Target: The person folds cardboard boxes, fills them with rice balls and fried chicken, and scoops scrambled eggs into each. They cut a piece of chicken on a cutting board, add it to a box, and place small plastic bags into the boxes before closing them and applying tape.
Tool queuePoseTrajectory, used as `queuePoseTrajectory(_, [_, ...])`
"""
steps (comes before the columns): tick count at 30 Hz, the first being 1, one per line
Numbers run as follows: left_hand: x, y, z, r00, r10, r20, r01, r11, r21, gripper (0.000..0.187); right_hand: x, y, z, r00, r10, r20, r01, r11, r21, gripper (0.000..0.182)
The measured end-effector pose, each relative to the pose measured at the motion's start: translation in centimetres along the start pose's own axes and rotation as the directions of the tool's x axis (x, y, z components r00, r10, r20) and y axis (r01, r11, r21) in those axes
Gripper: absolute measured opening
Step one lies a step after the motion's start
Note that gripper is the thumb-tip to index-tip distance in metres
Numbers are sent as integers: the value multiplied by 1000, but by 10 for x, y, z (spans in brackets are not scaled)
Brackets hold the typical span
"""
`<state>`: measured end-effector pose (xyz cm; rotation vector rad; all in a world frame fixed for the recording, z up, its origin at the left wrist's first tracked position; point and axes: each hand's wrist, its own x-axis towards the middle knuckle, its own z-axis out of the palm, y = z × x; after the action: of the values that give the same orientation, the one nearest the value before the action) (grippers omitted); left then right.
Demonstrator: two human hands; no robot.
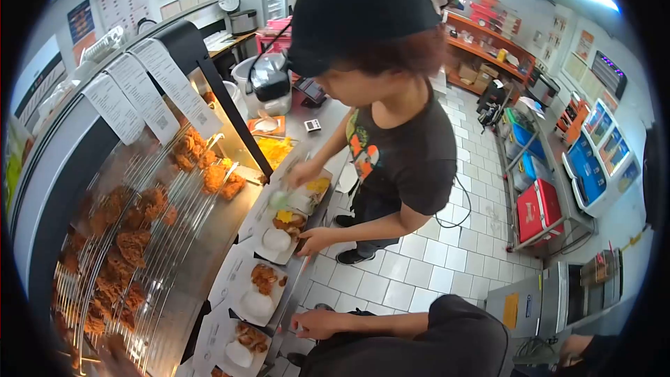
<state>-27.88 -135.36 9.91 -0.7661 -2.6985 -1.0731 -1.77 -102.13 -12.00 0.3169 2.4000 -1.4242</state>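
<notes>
At the lower left edge my left hand (117, 359) is blurred and partly cut off, beside the wire rack (164, 251) of the warmer; its fingers do not show clearly. Fried chicken pieces (131, 248) lie on that rack. My right hand (317, 323) is loosely closed at the counter's edge, with nothing visible in it. Closest to it are two open paper boxes: one holds a rice mound (257, 306) and fried chicken (267, 278), the nearer one rice (239, 353) and chicken pieces (251, 338).
Up the counter, a co-worker in a black cap (370, 17) has one hand (317, 240) at a filled box and the other (303, 173) above the boxes, near a blurred green item (279, 200). Receipts (143, 91) hang on the warmer. A red cooler (539, 211) stands right.
</notes>
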Motion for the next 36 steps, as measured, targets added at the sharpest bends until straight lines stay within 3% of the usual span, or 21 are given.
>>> queuePoseTrajectory(1, [-46,-17,-2,964,31,265,69,931,-359,57,1,-4,4,998,-34,52,36,998,-43,32])
queuePoseTrajectory(3, [-106,-133,26,929,-49,366,160,947,-279,43,3,-19,1,996,-38,75,44,997,-70,31])
queuePoseTrajectory(5, [-154,-70,35,900,-270,343,376,878,-295,45,4,-32,15,992,-46,118,58,994,-98,31])
queuePoseTrajectory(8, [-202,-50,50,867,-420,267,492,643,-587,49,7,-45,45,992,-127,12,128,977,-170,28])
queuePoseTrajectory(12, [-283,-72,59,839,-471,274,352,84,-932,56,-2,-71,115,989,-41,142,70,976,-207,26])
queuePoseTrajectory(14, [-334,-88,55,850,-425,311,241,-213,-947,59,13,-40,180,949,-140,283,215,944,-252,28])
queuePoseTrajectory(16, [-380,-95,49,813,-519,265,68,-366,-928,70,-1,-58,231,914,-2,405,155,926,-345,29])
queuePoseTrajectory(17, [-400,-104,44,787,-564,252,24,-380,-925,81,-3,-92,246,859,74,507,128,927,-352,28])
queuePoseTrajectory(18, [-420,-111,33,845,-528,86,-117,-339,-933,52,-12,-126,262,786,174,594,82,922,-379,27])
queuePoseTrajectory(19, [-445,-123,34,621,-783,31,157,85,-984,46,-9,-147,281,683,189,705,177,894,-411,27])
queuePoseTrajectory(20, [-459,-132,24,457,-885,-96,197,206,-959,41,-10,-166,295,686,129,716,203,911,-358,25])
queuePoseTrajectory(22, [-479,-137,5,268,-923,-276,420,370,-829,39,-9,-188,334,650,72,757,239,926,-293,23])
queuePoseTrajectory(24, [-490,-139,-14,170,-833,-526,615,507,-604,40,-1,-213,366,768,-248,590,445,870,-214,25])
queuePoseTrajectory(25, [-492,-149,-13,144,-838,-527,619,492,-612,40,12,-215,383,752,-433,497,604,754,-257,30])
queuePoseTrajectory(26, [-491,-159,-15,104,-788,-606,769,451,-454,41,25,-220,403,681,-615,399,731,603,-319,35])
queuePoseTrajectory(27, [-489,-170,-16,83,-725,-684,885,369,-283,42,44,-225,421,653,-657,376,755,529,-387,40])
queuePoseTrajectory(29, [-486,-206,-9,199,-657,-727,857,476,-196,45,81,-230,455,613,-699,368,777,448,-442,47])
queuePoseTrajectory(30, [-479,-220,-5,169,-654,-737,864,459,-209,45,97,-231,469,605,-699,381,785,444,-431,48])
queuePoseTrajectory(32, [-467,-232,1,399,-597,-696,894,423,150,39,125,-219,486,593,-676,437,803,454,-386,48])
queuePoseTrajectory(34, [-468,-211,-9,336,-532,-777,910,397,122,42,128,-226,478,576,-652,493,817,465,-340,48])
queuePoseTrajectory(36, [-475,-212,-12,294,-447,-845,915,386,114,44,106,-255,446,763,-370,530,619,654,-435,40])
